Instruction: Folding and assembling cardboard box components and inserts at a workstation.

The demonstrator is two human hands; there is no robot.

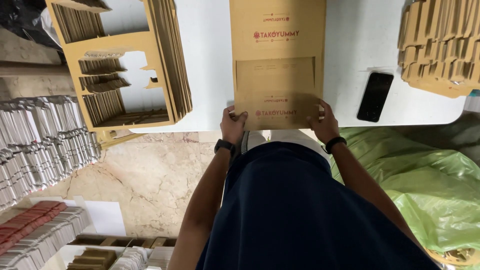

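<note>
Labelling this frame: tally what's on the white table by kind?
Flat brown cardboard blank held at its near edge by left hand and right hand: 1
Stacks of brown die-cut cardboard: 2
Black phone: 1
Total: 4

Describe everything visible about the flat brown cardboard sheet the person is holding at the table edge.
The flat brown cardboard sheet is a long, die-cut box blank of kraft-coloured card with small red printing. It lies lengthwise on the white table, running from the far edge to the near edge. Its near flap is folded back onto the sheet, showing cut slits and creases. The left hand grips the near left corner, and the right hand grips the near right corner, thumbs on top.
</note>
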